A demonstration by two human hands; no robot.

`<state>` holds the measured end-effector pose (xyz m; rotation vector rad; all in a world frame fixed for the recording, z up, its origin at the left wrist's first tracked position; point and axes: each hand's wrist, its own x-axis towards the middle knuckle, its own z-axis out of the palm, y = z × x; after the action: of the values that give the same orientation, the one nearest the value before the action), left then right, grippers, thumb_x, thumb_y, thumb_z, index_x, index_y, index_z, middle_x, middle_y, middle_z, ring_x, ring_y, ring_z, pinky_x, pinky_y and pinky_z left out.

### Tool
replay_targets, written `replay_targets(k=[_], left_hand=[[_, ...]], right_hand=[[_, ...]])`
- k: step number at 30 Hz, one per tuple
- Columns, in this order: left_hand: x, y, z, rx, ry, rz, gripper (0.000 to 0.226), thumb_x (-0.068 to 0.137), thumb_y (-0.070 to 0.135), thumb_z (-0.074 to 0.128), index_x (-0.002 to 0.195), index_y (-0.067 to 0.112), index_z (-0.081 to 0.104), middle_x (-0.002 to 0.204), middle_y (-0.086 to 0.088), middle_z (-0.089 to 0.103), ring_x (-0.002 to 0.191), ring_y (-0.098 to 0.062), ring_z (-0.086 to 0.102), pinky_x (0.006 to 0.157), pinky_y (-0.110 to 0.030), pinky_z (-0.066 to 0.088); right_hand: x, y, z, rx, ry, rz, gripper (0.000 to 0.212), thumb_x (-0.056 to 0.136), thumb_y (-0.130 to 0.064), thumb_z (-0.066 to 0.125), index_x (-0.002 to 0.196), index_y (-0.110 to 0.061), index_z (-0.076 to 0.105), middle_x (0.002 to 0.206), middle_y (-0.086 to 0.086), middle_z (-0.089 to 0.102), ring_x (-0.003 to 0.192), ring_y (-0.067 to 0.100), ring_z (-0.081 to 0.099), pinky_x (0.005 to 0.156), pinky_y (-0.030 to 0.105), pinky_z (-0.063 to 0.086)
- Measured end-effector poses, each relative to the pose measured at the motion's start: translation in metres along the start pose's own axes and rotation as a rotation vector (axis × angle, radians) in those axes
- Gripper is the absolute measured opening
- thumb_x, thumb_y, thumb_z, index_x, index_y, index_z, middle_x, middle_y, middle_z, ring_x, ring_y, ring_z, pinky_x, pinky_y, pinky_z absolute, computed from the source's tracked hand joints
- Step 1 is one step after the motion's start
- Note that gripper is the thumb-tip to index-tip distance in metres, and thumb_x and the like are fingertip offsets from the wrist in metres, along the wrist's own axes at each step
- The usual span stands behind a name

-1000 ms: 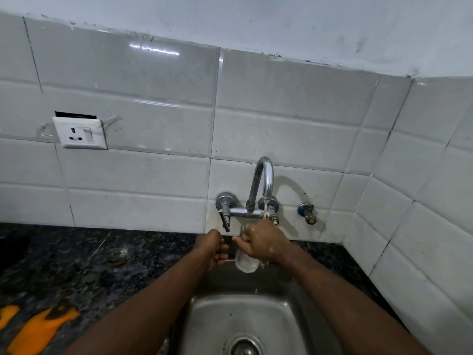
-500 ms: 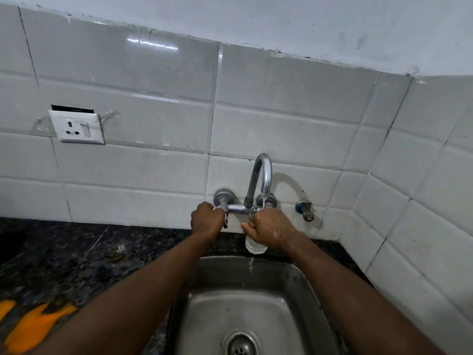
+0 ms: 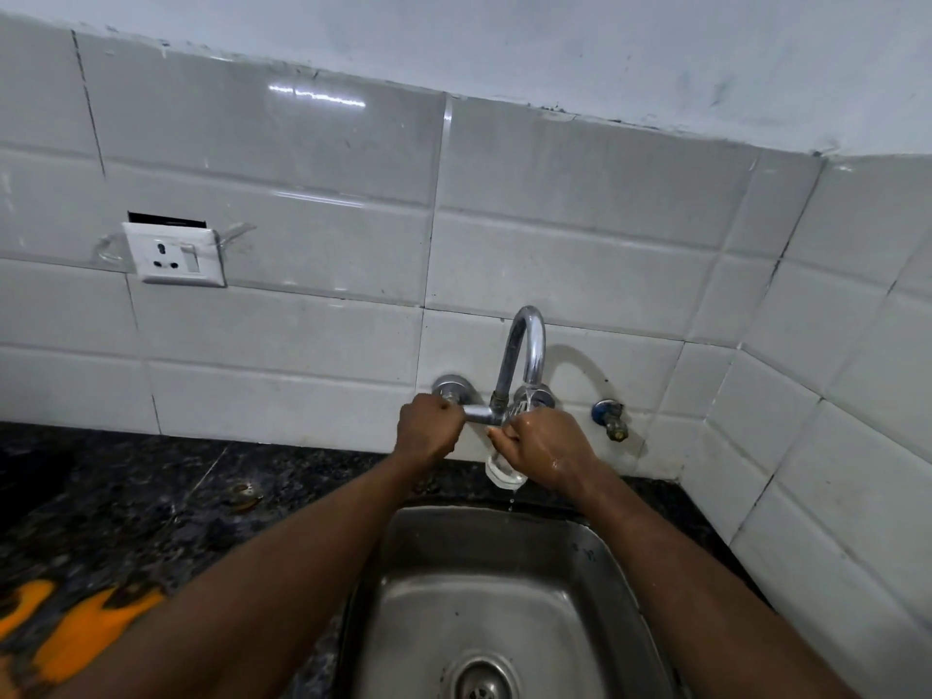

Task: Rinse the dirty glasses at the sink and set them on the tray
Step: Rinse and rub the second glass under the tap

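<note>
Two hands at tap (image 3: 524,355), socket (image 3: 174,254) left, sink (image 3: 595,562) below

Dim, flat light; glare streak on the wall tiles (image 3: 312,95); wide-angle bending at edges.

Right hand (image 3: 542,449) held clear glass (image 3: 504,471) under running tap spout (image 3: 527,355), left hand (image 3: 426,431) gripped tap handle (image 3: 450,391), steel sink (image 3: 504,597) below, water dripping.
</note>
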<state>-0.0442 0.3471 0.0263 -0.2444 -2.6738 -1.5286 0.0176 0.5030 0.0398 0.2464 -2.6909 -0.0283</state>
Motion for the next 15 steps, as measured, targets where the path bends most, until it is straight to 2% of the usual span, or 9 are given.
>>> replay_targets(k=[2, 3, 4, 5, 7, 8, 10, 13, 15], left_hand=[[-0.014, -0.006, 0.009, -0.204, 0.181, -0.222, 0.032, 0.095, 0.024, 0.049, 0.077, 0.006, 0.068, 0.074, -0.007, 0.068, 0.077, -0.025, 0.063, 0.066, -0.029, 0.045], [-0.02, -0.009, 0.015, -0.358, 0.2, -0.352, 0.033, 0.094, 0.027, 0.049, 0.085, 0.003, 0.069, 0.082, -0.012, 0.071, 0.084, -0.03, 0.064, 0.074, -0.033, 0.05], [-0.025, -0.009, 0.022, -0.6, 0.111, -0.49, 0.038, 0.094, 0.032, 0.048, 0.093, 0.001, 0.069, 0.09, -0.017, 0.072, 0.088, -0.034, 0.066, 0.081, -0.04, 0.055], [-0.032, -0.006, 0.028, -0.864, -0.075, -0.602, 0.046, 0.094, 0.04, 0.046, 0.096, 0.0, 0.069, 0.092, -0.019, 0.073, 0.087, -0.034, 0.067, 0.086, -0.044, 0.056], [-0.04, -0.002, 0.034, -1.074, -0.317, -0.651, 0.058, 0.097, 0.051, 0.038, 0.096, 0.003, 0.069, 0.083, -0.015, 0.073, 0.076, -0.028, 0.066, 0.077, -0.039, 0.055], [-0.042, 0.0, 0.035, -1.045, -0.339, -0.609, 0.054, 0.098, 0.051, 0.039, 0.099, 0.005, 0.069, 0.08, -0.013, 0.073, 0.07, -0.025, 0.066, 0.068, -0.035, 0.054], [-0.038, 0.0, 0.036, -0.84, -0.242, -0.522, 0.039, 0.097, 0.041, 0.048, 0.108, 0.007, 0.065, 0.086, -0.012, 0.072, 0.064, -0.022, 0.066, 0.052, -0.029, 0.052], [-0.022, -0.008, 0.029, -0.335, -0.051, -0.368, 0.04, 0.092, 0.042, 0.055, 0.102, 0.006, 0.067, 0.091, -0.011, 0.072, 0.073, -0.024, 0.07, 0.058, -0.03, 0.055], [-0.017, -0.007, 0.02, 0.027, 0.009, -0.189, 0.049, 0.088, 0.049, 0.055, 0.096, 0.003, 0.068, 0.09, -0.011, 0.07, 0.077, -0.025, 0.065, 0.058, -0.029, 0.045]], right_hand=[[-0.005, -0.002, 0.002, 0.11, 0.132, 0.056, 0.047, 0.098, -0.041, 0.051, 0.062, -0.015, 0.067, 0.061, 0.004, 0.066, 0.056, 0.018, 0.059, 0.056, 0.025, 0.034], [-0.008, -0.004, 0.006, 0.221, 0.181, 0.126, 0.046, 0.097, -0.04, 0.054, 0.059, -0.015, 0.066, 0.057, 0.002, 0.065, 0.053, 0.015, 0.058, 0.053, 0.024, 0.035], [-0.011, -0.008, 0.007, 0.374, 0.219, 0.208, 0.045, 0.096, -0.038, 0.057, 0.058, -0.015, 0.066, 0.055, -0.001, 0.065, 0.051, 0.012, 0.059, 0.052, 0.023, 0.04], [-0.014, -0.012, 0.011, 0.534, 0.25, 0.301, 0.043, 0.095, -0.037, 0.059, 0.059, -0.015, 0.068, 0.054, -0.002, 0.067, 0.05, 0.009, 0.062, 0.053, 0.022, 0.046], [-0.021, -0.022, 0.018, 0.821, 0.288, 0.501, 0.037, 0.094, -0.035, 0.062, 0.065, -0.014, 0.071, 0.057, 0.0, 0.07, 0.052, 0.012, 0.067, 0.058, 0.028, 0.056], [-0.025, -0.028, 0.02, 0.977, 0.279, 0.582, 0.034, 0.094, -0.033, 0.063, 0.069, -0.013, 0.072, 0.059, 0.004, 0.071, 0.054, 0.015, 0.069, 0.06, 0.031, 0.057], [-0.033, -0.036, 0.022, 1.238, 0.197, 0.709, 0.032, 0.094, -0.031, 0.062, 0.079, -0.006, 0.073, 0.066, 0.01, 0.073, 0.061, 0.016, 0.07, 0.065, 0.029, 0.052], [-0.046, -0.032, 0.033, 1.336, -0.074, 0.873, 0.037, 0.091, -0.045, 0.062, 0.084, -0.011, 0.072, 0.08, 0.006, 0.075, 0.069, 0.012, 0.068, 0.067, 0.026, 0.044], [-0.048, -0.03, 0.045, 1.317, -0.231, 0.904, 0.044, 0.087, -0.055, 0.062, 0.088, -0.012, 0.071, 0.086, 0.005, 0.074, 0.069, 0.014, 0.065, 0.063, 0.027, 0.044]])
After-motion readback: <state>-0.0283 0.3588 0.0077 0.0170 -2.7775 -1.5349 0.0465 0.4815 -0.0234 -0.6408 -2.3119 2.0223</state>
